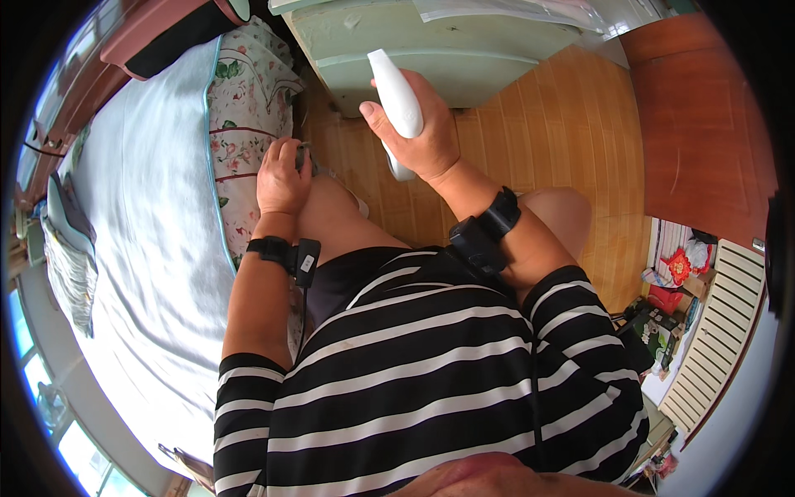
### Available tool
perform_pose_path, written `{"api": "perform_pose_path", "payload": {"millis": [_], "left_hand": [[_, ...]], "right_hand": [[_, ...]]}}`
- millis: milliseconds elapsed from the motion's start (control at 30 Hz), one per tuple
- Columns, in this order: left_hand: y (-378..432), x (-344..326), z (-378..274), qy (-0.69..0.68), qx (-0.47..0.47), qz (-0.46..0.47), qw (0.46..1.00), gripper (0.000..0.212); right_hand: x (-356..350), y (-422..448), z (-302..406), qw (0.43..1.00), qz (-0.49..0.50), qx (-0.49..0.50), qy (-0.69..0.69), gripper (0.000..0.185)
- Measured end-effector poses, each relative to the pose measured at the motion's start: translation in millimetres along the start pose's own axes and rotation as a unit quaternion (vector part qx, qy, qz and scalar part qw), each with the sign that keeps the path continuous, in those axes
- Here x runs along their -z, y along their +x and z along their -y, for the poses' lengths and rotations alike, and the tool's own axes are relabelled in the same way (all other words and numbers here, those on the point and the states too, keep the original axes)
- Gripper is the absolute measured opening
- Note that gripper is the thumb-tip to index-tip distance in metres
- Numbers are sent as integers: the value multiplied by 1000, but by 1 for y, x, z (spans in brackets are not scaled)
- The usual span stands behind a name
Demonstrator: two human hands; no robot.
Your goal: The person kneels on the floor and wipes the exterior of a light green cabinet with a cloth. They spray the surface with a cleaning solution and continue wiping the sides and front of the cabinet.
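My right hand (428, 127) grips a white plastic handheld appliance (397, 96) with a tapered tip. The tip points away from me, and the device is held up above the wooden floor (522, 136). A pale lower part of it shows under my palm. My left hand (282, 177) is beside my left knee, next to the bed's edge. Its fingers curl around a small dark grey-green object (302, 157), mostly hidden, whose kind I cannot tell.
On the left is a bed with a pale blue-white cover (149, 186) and a floral sheet (242, 149). Ahead stands a pale green drawer cabinet (435, 43). A reddish-brown wooden panel (695, 124) rises at right, near a slatted cream panel (714, 335) and boxes (658, 329).
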State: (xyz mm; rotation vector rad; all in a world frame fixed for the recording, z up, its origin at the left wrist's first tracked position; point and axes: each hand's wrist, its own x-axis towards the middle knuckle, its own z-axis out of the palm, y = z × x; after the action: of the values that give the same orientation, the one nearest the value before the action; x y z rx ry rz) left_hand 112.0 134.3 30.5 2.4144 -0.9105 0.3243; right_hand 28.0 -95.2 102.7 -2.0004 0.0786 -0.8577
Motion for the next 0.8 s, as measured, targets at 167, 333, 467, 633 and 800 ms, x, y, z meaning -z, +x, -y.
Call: {"api": "perform_pose_path", "payload": {"millis": [167,333,467,633,800], "left_hand": [[0,1,0,8,5,4,1000,18],[0,-1,1,15,7,11,1000,19],[0,-3,1,16,15,21,1000,18],[1,-1,1,13,15,20,1000,17],[4,-3,-1,18,-7,16,1000,15]], "right_hand": [[7,0,-8,994,-38,-73,71,39],[13,-4,-14,997,-54,-39,32,37],[16,-5,-15,995,-81,-36,47,36],[27,-3,-18,993,-104,-52,32,37],[36,-6,-24,993,-111,-35,31,37]]}}
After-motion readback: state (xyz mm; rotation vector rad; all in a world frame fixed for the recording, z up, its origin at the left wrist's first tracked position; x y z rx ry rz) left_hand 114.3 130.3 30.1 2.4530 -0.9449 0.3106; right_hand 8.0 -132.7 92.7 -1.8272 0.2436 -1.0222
